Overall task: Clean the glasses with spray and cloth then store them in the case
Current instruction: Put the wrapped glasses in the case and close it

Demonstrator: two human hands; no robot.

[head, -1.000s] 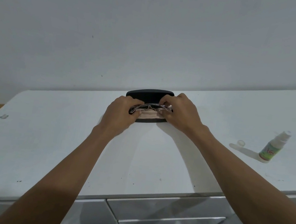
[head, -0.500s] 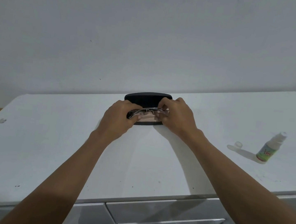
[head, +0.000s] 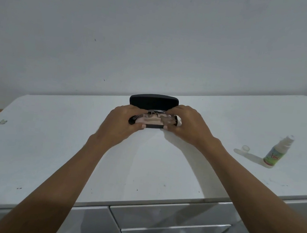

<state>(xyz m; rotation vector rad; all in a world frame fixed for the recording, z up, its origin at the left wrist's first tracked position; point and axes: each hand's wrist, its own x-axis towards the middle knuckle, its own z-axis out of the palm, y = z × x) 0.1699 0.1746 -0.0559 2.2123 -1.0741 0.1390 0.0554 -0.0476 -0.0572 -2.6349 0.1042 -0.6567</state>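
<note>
While arms outstretched, left hand (head: 122, 124) and right hand (head: 188, 126) on glasses (head: 154, 116).

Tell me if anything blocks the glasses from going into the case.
Nothing visible does. The case is open, and both hands, left and right, hold the glasses right over its pale lining.

One case (head: 153, 100), one glasses (head: 154, 114), one spray bottle (head: 278, 151), one cap (head: 245, 148)

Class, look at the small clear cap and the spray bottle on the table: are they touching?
Apart. The head view shows bare white table between the cap and the spray bottle; only the bottle's shadow reaches toward the cap.
</note>
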